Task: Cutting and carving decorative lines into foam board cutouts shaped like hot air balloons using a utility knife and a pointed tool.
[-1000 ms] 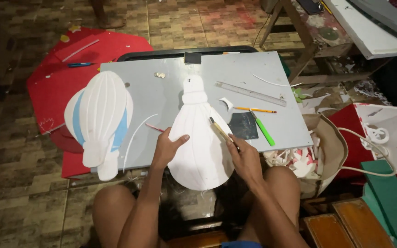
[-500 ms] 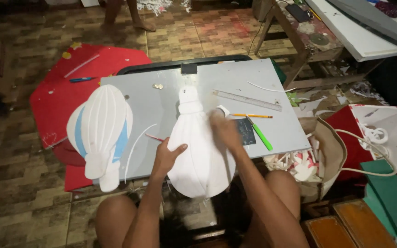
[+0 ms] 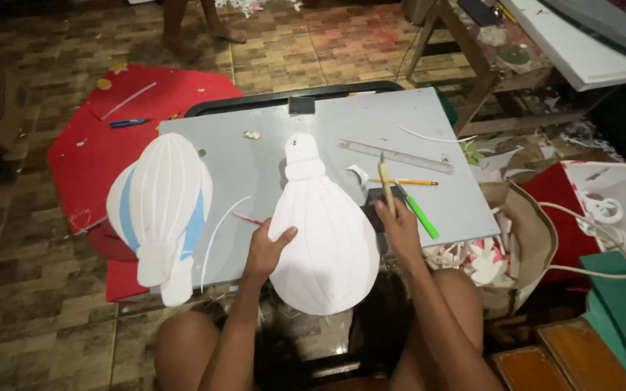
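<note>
1. The white bulb-shaped cutout [image 3: 324, 235] is shown lying flat on the grey surface [image 3: 255, 156], its narrow neck pointing away from the person and its broad rounded end overhanging the near edge, between the two hands.
2. The left hand [image 3: 266, 250] is seen resting on the cutout's left margin, thumb laid on top; the grip is loose and flat, pressing rather than pinching.
3. The right hand [image 3: 400, 228] is closed around a slim pale stick-like tool [image 3: 385, 187], held upright just beyond the cutout's right edge; a small dark pad [image 3: 372, 206] lies partly under this hand.
4. The cutout is judged to be a light, thin foam or card sheet, faintly scored lengthwise: easily flexed, easily creased at the neck, and liable to slide on the smooth surface. It is best held at the broad lower body, near the rim, with flat fingers.
5. Just right of the tool grip, a green marker [image 3: 420, 213] is seen; beyond it lie an orange pencil [image 3: 403, 182] and a metal ruler [image 3: 395, 156].
6. Well to the left of the left hand, a ribbed white and blue bulb piece [image 3: 162, 206] is shown, with a thin white strip [image 3: 219, 228] between.
7. Further out, a red sheet [image 3: 96, 156] covers the tiled floor [image 3: 30, 289].
</note>
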